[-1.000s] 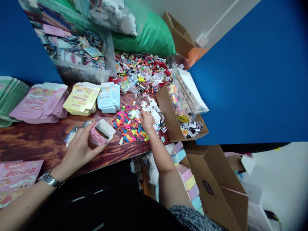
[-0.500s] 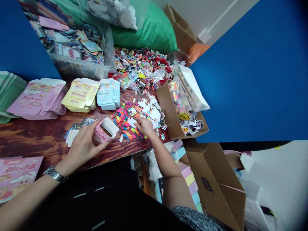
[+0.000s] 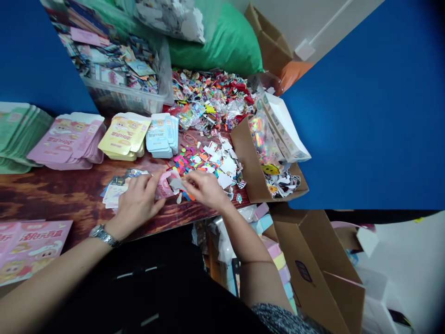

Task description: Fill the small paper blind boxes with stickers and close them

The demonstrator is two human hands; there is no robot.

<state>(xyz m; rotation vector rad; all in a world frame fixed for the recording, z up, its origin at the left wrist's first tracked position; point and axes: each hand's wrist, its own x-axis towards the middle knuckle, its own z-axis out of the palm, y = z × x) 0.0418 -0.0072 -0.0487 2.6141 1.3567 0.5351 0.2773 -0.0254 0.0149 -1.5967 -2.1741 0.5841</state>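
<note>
My left hand (image 3: 141, 199) holds a small pink box (image 3: 164, 186) between thumb and fingers, its open end facing right. At that opening, my right hand (image 3: 203, 189) pinches a small pale piece (image 3: 177, 184). Cards (image 3: 114, 195) lie partly beneath my left hand. Beyond my right hand is a pile of small colourful pieces (image 3: 189, 159), with white paper cut-outs (image 3: 227, 165) on its right side.
Flat boxes stand in green (image 3: 21, 134), purple (image 3: 69, 141), yellow (image 3: 124, 134) and blue (image 3: 162, 134) stacks. Behind are a plastic bin (image 3: 121, 95) and a trinket heap (image 3: 215, 97). A cardboard box (image 3: 245, 162) borders the right side.
My right hand has moved left from the colourful pile to the pink box's opening, carrying a pale piece. My left hand still holds the box. The camera view has shifted slightly.
</note>
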